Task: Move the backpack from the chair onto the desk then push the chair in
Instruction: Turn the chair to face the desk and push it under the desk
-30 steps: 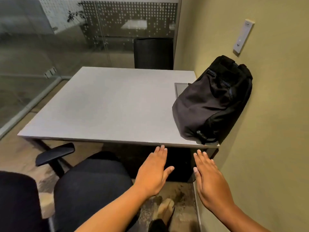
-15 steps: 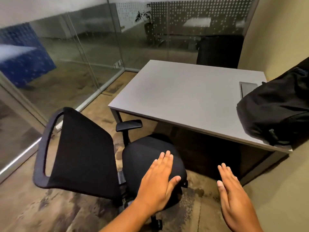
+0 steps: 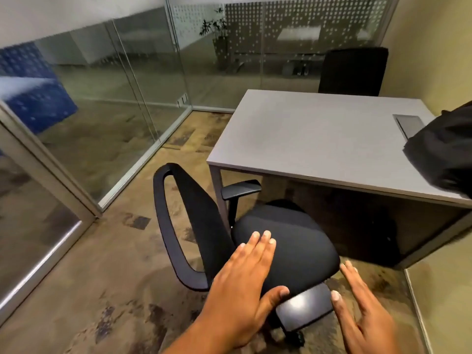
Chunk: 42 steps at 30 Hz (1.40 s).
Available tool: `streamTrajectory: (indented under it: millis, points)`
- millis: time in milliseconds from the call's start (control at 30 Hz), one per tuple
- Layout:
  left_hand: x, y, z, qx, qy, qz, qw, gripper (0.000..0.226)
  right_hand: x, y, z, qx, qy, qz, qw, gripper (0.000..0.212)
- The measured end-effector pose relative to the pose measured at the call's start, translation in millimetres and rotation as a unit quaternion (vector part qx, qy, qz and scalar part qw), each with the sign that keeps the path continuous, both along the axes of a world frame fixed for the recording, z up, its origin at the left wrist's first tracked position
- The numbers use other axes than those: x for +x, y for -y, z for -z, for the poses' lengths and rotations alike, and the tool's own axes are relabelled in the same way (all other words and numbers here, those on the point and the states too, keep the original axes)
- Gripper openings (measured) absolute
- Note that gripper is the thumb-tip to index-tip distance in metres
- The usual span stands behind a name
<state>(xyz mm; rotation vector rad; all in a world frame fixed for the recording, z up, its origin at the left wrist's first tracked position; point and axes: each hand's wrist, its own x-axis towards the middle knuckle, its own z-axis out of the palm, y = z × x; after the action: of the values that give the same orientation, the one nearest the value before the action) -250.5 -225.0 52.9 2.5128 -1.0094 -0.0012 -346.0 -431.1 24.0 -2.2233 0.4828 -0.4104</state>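
Note:
The black backpack (image 3: pixel 444 154) lies on the right end of the grey desk (image 3: pixel 314 139), partly cut off by the frame edge. A black office chair (image 3: pixel 286 241) stands in front of the desk's near edge, its seat bare and its mesh backrest (image 3: pixel 189 226) turned to the left. My left hand (image 3: pixel 245 290) hovers flat and open over the seat's near side. My right hand (image 3: pixel 362 310) is open too, beside the chair's near armrest (image 3: pixel 304 310), holding nothing.
Glass partition walls (image 3: pixel 122 93) run along the left and back. A second black chair (image 3: pixel 352 70) stands behind the desk. A yellow-green wall (image 3: pixel 444 290) closes the right side. A cable hatch (image 3: pixel 408 123) is set in the desk top. Patterned carpet covers the floor.
My view has swung left and down from the backpack to the chair. Both open hands have dropped from the desk edge to the chair's seat and armrest.

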Motion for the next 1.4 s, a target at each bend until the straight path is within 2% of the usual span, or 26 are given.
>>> streamTrajectory:
  millis: [133,367,567,767,967,1133,1233,1300,1400]
  points:
    - [24.7,-37.8,-8.3,0.001,-0.003,0.007,1.000,0.071,13.2,-22.8,-6.4,-0.013,-0.019,-0.005,1.000,0.052]
    - [80.3,-88.1,-10.9,0.005,0.024,-0.065,0.998,0.060,69.1,-37.0,-11.3,-0.013,-0.054,-0.052,0.997,0.058]
    - [148.7,-132.1,-19.8,0.029,0.052,-0.076,0.995,0.065,119.0,-60.4,-21.0,-0.025,-0.053,-0.045,0.997,0.057]
    - [260.5,-165.1,-1.7,0.035,0.055,0.013,0.998,0.056,160.8,-121.0,-15.3,-0.012,-0.040,0.030,0.999,0.063]
    - [354.6,-185.1,25.6,0.076,0.043,0.162,0.983,0.066,183.6,-213.2,-10.0,-0.021,-0.095,0.137,0.986,0.063]
    - [378.8,-195.2,38.4,0.101,0.047,0.251,0.962,0.067,184.2,-269.1,-6.3,-0.058,-0.182,0.177,0.966,0.065]
    - [379.9,-197.7,43.6,0.094,0.060,0.273,0.955,0.066,179.9,-285.9,0.0,-0.065,-0.250,0.191,0.947,0.072]
    - [378.8,-198.7,45.4,0.093,0.072,0.283,0.952,0.065,180.6,-295.3,0.3,-0.107,-0.291,0.200,0.929,0.074]
    - [376.1,-199.5,46.7,0.085,0.069,0.275,0.955,0.064,184.5,-309.3,0.3,-0.145,-0.321,0.226,0.908,0.091]
